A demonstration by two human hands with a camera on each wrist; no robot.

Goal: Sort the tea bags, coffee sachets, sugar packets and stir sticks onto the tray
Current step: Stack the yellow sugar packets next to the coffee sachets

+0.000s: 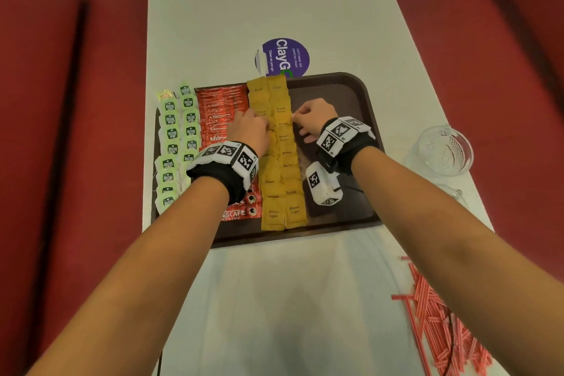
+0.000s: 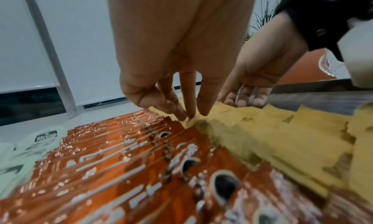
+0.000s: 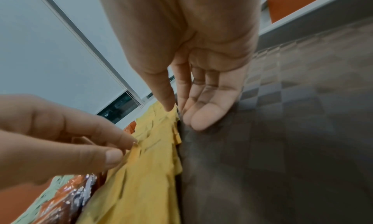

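the left hand [image 1: 251,131] has its fingers [image 2: 203,106] pointing down, tips pressing the left edge of the sugar packets [image 1: 282,159] where they meet the coffee sachets [image 1: 221,119]; thumb and forefinger seem to nip a packet edge in the right wrist view, so it reads as a light pinch. the right hand [image 1: 314,119] works the opposite edge, thumb and forefinger closed on the right border of the yellow column, the other fingers [image 3: 203,115] loosely straight against the bare tray [image 1: 341,91].

the packets lie in two overlapping columns down the middle of the tray, from far edge to near edge. left of them are the red sachets, then the green tea bags [image 1: 178,137] along the tray's left edge. the stir sticks [image 1: 439,320] are not yet on the tray; they lie heaped at the near right corner of the surface, with a glass jug [image 1: 442,151] near its right edge.

the step looks like squaring up the sugar rows. best done with gentle, even pressure from both sides, sliding rather than lifting, so overlapped packets do not buckle or ride onto the sachets. keep the right side of the tray free for the sticks.
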